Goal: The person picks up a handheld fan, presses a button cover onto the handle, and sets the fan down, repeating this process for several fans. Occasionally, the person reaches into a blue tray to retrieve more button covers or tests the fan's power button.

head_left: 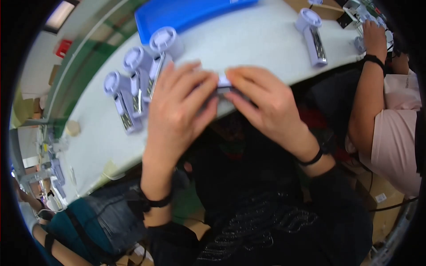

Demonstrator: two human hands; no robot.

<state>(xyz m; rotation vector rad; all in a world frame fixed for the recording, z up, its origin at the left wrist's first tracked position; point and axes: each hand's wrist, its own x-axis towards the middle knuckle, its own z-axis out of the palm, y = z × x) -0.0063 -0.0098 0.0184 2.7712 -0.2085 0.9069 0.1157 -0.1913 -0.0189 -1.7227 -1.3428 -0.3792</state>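
Cannot read the small white paper label [380, 197] on the brown cardboard box [378, 221], lower right. On the white worktop [262, 40], can see lavender plastic round-headed devices [309, 18] and a blue plastic tray [191, 17]. Holds a small pale-lavender piece [224, 82] at the near edge in both hands, pinching with half-curled left hand [177, 108] and narrowly closed right hand [270, 97].

a white surface [262, 42] stretches across, green floor [73, 88] beyond its left side; a bright panel [59, 15], window or lamp unclear, glows at upper left.
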